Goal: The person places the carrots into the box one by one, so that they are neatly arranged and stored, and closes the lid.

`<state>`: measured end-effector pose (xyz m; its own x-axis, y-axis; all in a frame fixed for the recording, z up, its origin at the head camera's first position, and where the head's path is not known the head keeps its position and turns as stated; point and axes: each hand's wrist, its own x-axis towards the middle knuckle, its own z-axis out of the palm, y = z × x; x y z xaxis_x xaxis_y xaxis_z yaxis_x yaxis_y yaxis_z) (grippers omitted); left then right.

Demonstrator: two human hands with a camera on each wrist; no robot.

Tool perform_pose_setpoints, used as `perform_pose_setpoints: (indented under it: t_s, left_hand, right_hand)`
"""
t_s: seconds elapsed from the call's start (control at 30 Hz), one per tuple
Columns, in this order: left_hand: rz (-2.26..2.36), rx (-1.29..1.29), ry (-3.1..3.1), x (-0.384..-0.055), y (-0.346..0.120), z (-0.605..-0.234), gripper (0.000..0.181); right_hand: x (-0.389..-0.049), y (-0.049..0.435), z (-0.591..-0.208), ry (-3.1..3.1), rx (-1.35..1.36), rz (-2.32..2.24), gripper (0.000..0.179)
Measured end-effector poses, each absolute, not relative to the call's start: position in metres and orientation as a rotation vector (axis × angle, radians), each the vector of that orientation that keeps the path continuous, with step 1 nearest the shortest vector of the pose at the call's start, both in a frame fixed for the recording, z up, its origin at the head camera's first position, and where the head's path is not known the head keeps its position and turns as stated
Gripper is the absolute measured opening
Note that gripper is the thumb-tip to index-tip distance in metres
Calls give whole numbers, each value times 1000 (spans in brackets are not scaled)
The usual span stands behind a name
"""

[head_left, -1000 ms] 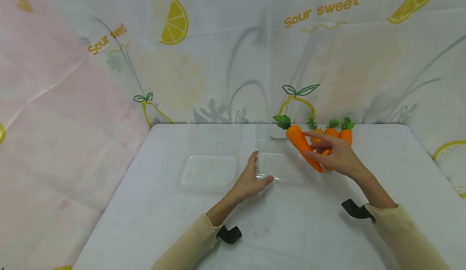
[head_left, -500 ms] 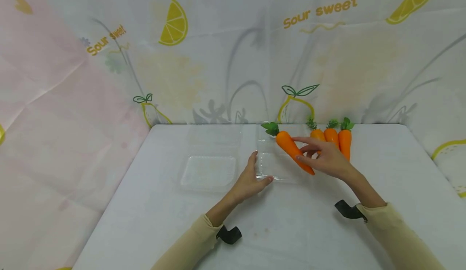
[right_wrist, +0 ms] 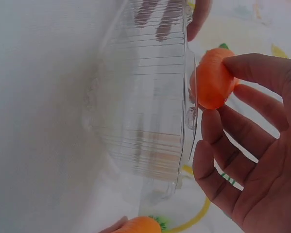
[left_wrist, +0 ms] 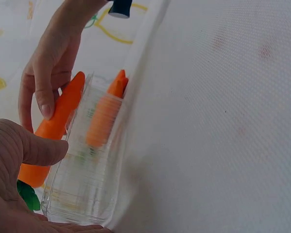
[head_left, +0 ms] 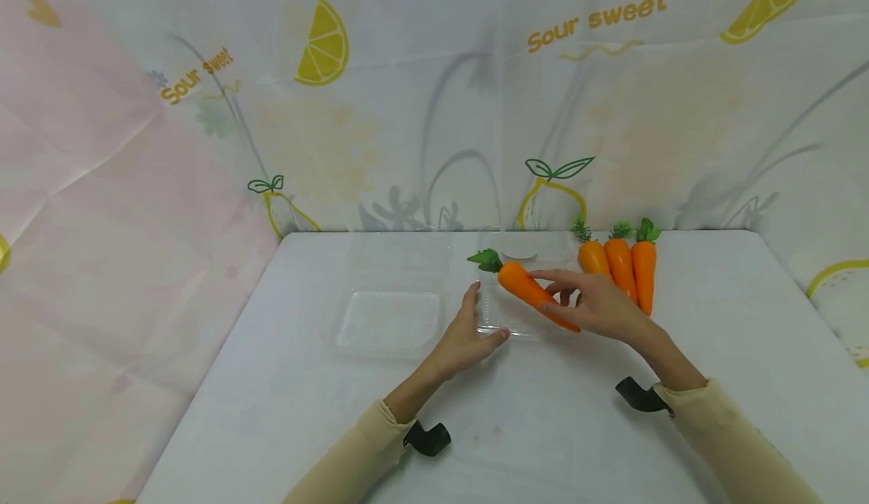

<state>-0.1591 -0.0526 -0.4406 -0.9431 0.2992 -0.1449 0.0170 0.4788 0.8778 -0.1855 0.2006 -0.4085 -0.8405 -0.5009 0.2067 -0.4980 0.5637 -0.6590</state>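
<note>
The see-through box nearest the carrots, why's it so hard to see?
Head view: the clear plastic box blends into the white table, just thin glints at its front edge; left wrist view: the carrots behind its wall look blurry; right wrist view: dim picture, pale ridge lines, soft shadow on the table.

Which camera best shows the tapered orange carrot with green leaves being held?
The head view: the tapered orange carrot with green leaves shows nearly whole, leaves to tip. The left wrist view hides part behind the left hand; the right wrist view shows it foreshortened, leaves mostly hidden.
</note>
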Motion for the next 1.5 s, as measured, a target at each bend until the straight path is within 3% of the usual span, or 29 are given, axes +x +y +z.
perform_pose_setpoints:
  t_s: [0.33,1.5]
  left_hand:
    - [1474,280,2451,-159,-53,-441,95]
    - [1538,367,2416,-158,-54,-442,95]
  right_hand:
    - [-185,192,-414,2802,-1021,-1101,43]
    - [-185,182,-418,2815,-1016,-800,37]
